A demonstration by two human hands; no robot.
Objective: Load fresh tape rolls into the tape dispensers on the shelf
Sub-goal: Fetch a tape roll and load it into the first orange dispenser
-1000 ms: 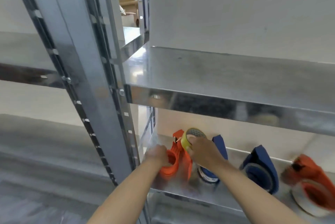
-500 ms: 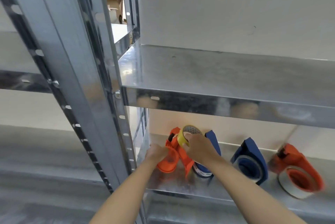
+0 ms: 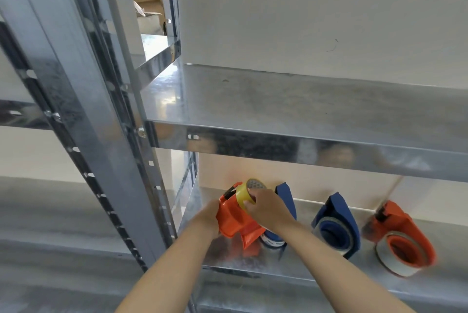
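Note:
An orange tape dispenser (image 3: pixel 233 219) is held just above the lower metal shelf (image 3: pixel 316 264), at its left end. My left hand (image 3: pixel 209 219) grips its left side. My right hand (image 3: pixel 268 207) presses a yellow tape roll (image 3: pixel 244 192) against the dispenser's upper right side. Behind my right wrist stands a blue dispenser (image 3: pixel 283 201), partly hidden. Farther right stand a second blue dispenser (image 3: pixel 336 226) and a second orange dispenser (image 3: pixel 402 236), each with a pale roll in it.
An upper metal shelf (image 3: pixel 291 110) overhangs the lower one. A grey slotted upright post (image 3: pixel 83 110) stands just left of my hands. Cardboard boxes (image 3: pixel 149 6) show far behind the rack. A pale wall backs both shelves.
The orange dispenser has turned in my left hand, its solid side now facing me. My right hand keeps the yellow roll against it. The view has shifted slightly.

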